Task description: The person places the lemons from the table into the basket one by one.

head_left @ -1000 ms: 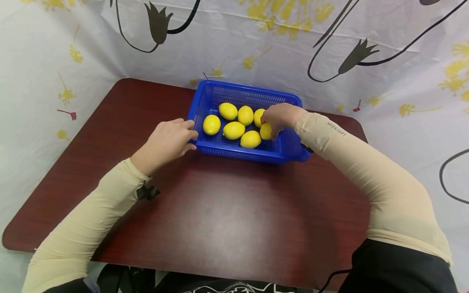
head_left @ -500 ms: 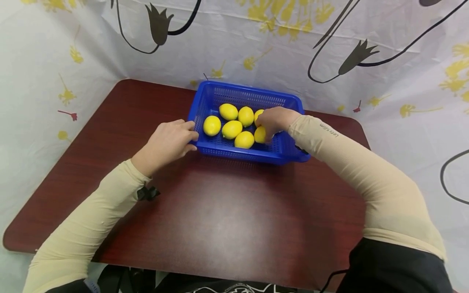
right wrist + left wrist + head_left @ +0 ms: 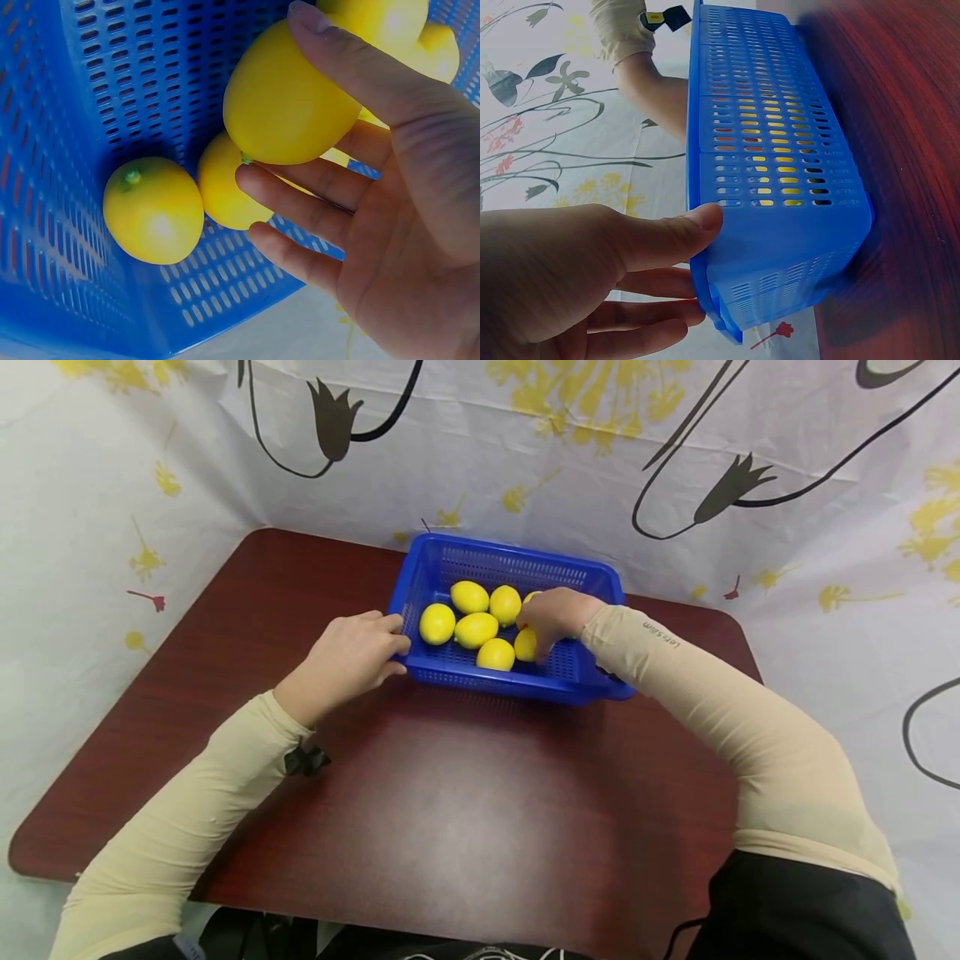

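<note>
A blue plastic basket (image 3: 525, 688) with slotted walls holds several yellow lemons (image 3: 476, 631). At its near left corner my left hand (image 3: 341, 658) grips the rim; the left wrist view shows the thumb (image 3: 703, 217) on the outer wall and the fingers behind the rim. My right hand (image 3: 557, 614) reaches inside, on the basket's right side. It holds a lemon (image 3: 289, 97) between the thumb and fingers, low among the others. Another lemon (image 3: 154, 210) lies near the basket wall in the right wrist view. The right hand partly covers a lemon behind it in the head view.
The basket stands toward the back of a dark red-brown table (image 3: 450, 793). Right behind the table hangs a white patterned cloth (image 3: 487, 452). A dark cable (image 3: 681, 931) runs by the right sleeve at the front edge.
My right hand has moved a little left inside the basket with its lemon. The lemon at the front has shifted left too. My left hand stays on the rim.
</note>
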`<state>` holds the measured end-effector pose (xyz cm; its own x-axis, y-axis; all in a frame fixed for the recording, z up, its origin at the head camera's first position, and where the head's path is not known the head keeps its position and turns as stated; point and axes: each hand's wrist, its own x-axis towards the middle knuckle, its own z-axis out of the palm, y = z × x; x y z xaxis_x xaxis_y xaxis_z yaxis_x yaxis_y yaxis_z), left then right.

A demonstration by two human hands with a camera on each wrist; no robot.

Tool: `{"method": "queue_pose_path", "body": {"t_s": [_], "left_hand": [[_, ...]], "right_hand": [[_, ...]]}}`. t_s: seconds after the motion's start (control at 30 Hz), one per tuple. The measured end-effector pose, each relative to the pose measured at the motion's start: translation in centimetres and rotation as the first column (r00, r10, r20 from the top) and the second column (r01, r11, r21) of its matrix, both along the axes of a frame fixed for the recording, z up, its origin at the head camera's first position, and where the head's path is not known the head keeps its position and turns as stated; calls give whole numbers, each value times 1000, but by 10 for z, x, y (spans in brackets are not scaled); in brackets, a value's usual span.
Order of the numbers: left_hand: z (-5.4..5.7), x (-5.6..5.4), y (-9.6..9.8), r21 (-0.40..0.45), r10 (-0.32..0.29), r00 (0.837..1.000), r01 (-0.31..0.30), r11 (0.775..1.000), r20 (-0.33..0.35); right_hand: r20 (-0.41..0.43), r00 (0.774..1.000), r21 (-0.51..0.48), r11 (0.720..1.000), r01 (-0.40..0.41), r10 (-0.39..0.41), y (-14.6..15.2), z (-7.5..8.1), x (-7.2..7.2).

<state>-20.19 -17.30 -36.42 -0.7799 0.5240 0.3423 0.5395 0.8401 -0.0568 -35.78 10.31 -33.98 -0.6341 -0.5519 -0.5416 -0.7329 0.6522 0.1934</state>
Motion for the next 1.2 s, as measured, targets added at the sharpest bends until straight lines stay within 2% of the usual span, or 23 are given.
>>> {"method": "queue_pose_path", "body": {"t_s": [0.63, 1.2], "left_hand": [[0, 0, 0, -7, 3, 1000, -3, 1000, -6], [0, 0, 0, -12, 6, 1000, -6, 1000, 1]], "right_hand": [[-7, 999, 25, 999, -38, 38, -3, -11, -1], [-4, 1000, 38, 999, -23, 23, -4, -15, -2]]}}
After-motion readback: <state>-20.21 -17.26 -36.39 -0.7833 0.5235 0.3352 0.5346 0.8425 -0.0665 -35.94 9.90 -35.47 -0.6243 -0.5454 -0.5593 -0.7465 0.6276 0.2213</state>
